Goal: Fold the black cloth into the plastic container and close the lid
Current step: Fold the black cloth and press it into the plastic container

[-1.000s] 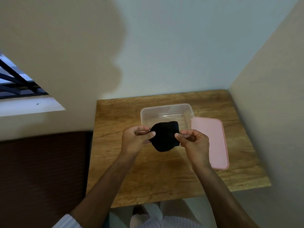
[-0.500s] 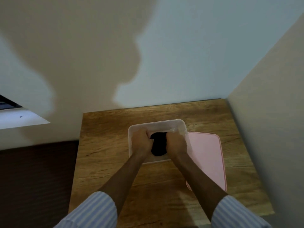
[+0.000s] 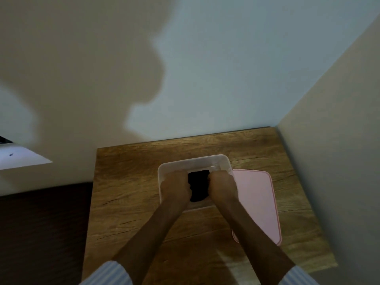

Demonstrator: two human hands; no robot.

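Reaching down into the clear plastic container (image 3: 164,171), both hands sit side by side with the black cloth (image 3: 199,185) between them. The left hand (image 3: 174,186) is curled into a loose fist, its knuckles toward the camera and its fingers bent inward against the left edge of the cloth. The right hand (image 3: 223,186) mirrors it, fingers curled and pressed against the right edge of the cloth. The fingertips themselves are hidden under the backs of the hands, so whether they pinch the fabric or only press on it cannot be told. The cloth appears as a compact dark bundle inside the container, low between the two hands, with its upper edge showing near the far wall. The container stands on the wooden table (image 3: 127,182), toward the far side. The pink lid (image 3: 257,202) lies flat on the table just beside the container's right side, off the container; the right forearm crosses over its near left corner. Striped sleeves (image 3: 109,274) show at the bottom of the view, pushed up above the forearms.
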